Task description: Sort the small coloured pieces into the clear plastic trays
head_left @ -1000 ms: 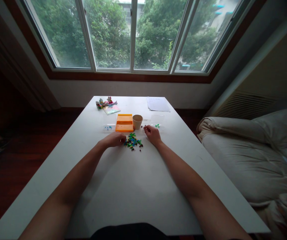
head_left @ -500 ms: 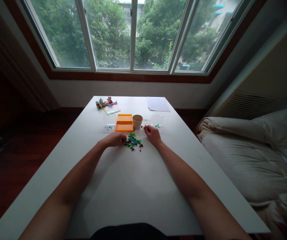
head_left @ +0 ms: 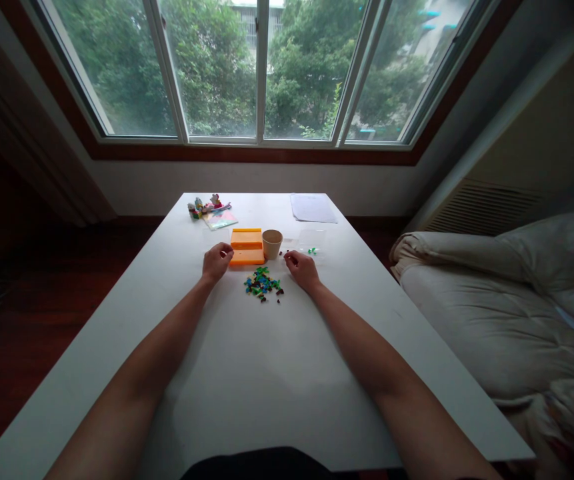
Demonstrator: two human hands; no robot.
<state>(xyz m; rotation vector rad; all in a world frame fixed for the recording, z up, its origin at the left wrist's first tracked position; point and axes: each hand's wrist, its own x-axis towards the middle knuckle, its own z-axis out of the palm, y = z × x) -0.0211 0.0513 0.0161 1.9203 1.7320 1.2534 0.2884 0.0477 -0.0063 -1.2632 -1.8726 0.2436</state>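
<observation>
A small heap of green, blue, yellow and dark brown toy pieces (head_left: 263,284) lies on the white table. Up and to the left of it, my left hand (head_left: 217,262) is closed with fingertips together, over the left clear plastic box (head_left: 217,235) and beside the open orange case (head_left: 247,256). Anything pinched there is too small to make out. My right hand (head_left: 303,269) is also closed, thumb and fingers together, just right of the brown paper cup (head_left: 272,245). A few dark bits lie by its fingertips. Whether it holds one cannot be told.
Behind the right hand, another clear plastic box (head_left: 313,238) holds a few green pieces. Small toy figures (head_left: 207,205) and a shiny card (head_left: 221,220) lie at the far left. Papers (head_left: 313,208) lie at the far right. A beige sofa (head_left: 467,300) stands to the right.
My left hand has moved from the heap's left edge, up and left to the left clear box, covering the blue pieces there. My right hand stays nearly in place. The view has shifted slightly.
</observation>
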